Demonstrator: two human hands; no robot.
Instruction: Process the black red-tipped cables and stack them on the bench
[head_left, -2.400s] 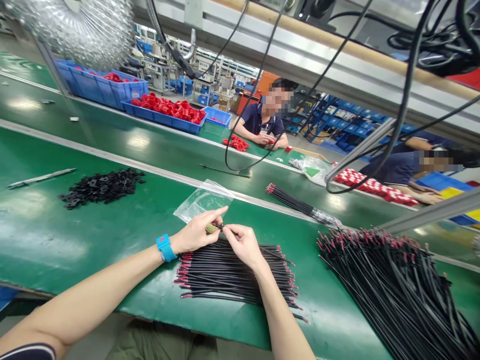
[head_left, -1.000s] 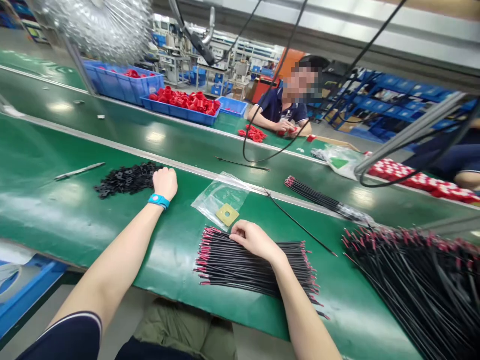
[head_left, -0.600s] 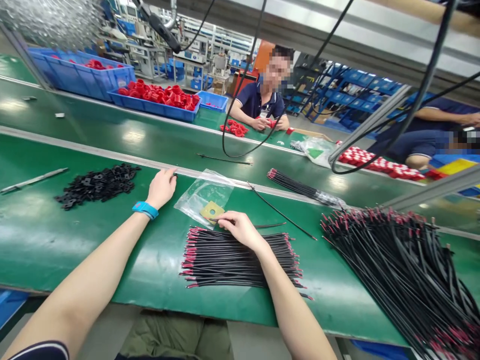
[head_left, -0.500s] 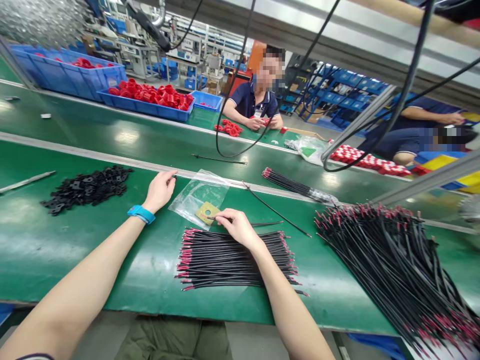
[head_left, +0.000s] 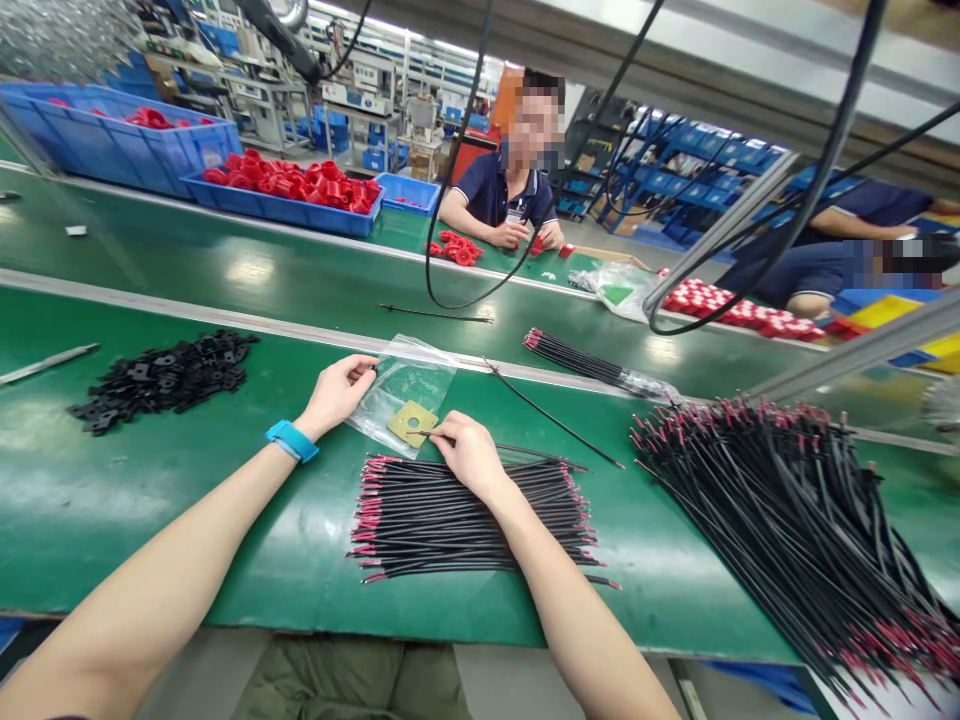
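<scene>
Black cable [head_left: 428, 433] pinched in right hand [head_left: 471, 455] — left hand [head_left: 339, 393] pinching a tiny dark bit [head_left: 373, 368], yellow plate [head_left: 422, 413] between.

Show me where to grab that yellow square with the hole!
I'd pinch the yellow square by its left edge, finger above and thumb below, coming from the left. It looks thin and lies on a see-through bag, so an edge should lift more easily than the face. The right hand holds a black cable over its near side, so the left looks freer.
</scene>
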